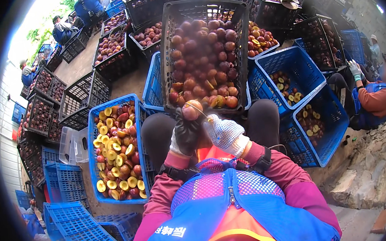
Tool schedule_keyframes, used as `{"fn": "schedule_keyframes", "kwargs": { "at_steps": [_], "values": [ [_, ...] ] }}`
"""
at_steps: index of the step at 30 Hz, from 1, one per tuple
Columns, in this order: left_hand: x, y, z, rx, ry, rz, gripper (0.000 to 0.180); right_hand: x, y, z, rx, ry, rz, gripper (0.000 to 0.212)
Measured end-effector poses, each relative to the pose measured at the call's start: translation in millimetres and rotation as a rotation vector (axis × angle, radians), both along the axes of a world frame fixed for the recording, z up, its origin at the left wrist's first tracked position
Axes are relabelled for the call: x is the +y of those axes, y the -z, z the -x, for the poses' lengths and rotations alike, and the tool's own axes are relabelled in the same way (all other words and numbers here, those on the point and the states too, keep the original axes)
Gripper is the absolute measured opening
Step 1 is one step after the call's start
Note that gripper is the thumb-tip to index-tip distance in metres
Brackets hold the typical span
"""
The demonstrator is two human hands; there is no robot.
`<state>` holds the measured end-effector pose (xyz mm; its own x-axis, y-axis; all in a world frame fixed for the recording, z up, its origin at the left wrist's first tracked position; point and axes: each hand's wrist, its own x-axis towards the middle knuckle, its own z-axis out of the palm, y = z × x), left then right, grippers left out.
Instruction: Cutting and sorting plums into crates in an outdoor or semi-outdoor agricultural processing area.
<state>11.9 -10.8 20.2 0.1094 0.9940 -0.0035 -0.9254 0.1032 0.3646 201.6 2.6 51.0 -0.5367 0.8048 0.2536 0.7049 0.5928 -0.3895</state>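
My left hand [186, 132], in a black glove, is closed around a reddish plum [191, 111] just before the near edge of the black crate. In a white knit glove with bluish dots, my right hand [224, 134] is closed beside it. A thin curved cutting tool [197, 106] runs from the right hand's fingers over the plum; its handle is hidden in the glove. The black crate [166, 64] is tilted toward me and holds many plums, some split. To my left stands a blue crate [92, 159] full of halved plums with yellow flesh.
Two blue crates [319, 64] with some plum halves stand to the right. Stacked blue crates [67, 183] and a clear plastic bin [71, 144] are at left. A co-worker [377, 96] sits at far right. Black crates of plums [112, 50] fill the back.
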Motion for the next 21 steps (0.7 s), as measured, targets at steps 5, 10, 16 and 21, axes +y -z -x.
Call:
{"fn": "schedule_keyframes", "kwargs": {
  "at_steps": [5,10,16,21],
  "values": [
    [1,33,5,-0.347,0.145,0.035,0.049,5,7,-6,0.040,-0.031,0.034,0.024],
    [-1,29,0,0.011,0.026,0.019,0.045,12,9,-11,0.073,-0.022,0.119,0.029],
    [-4,-19,-15,0.332,0.035,0.082,0.042,15,42,-22,0.074,-0.028,0.108,0.033],
    [3,-10,-29,0.562,-0.129,0.054,0.039,10,27,-15,0.084,0.054,0.181,0.031]
  ]
}}
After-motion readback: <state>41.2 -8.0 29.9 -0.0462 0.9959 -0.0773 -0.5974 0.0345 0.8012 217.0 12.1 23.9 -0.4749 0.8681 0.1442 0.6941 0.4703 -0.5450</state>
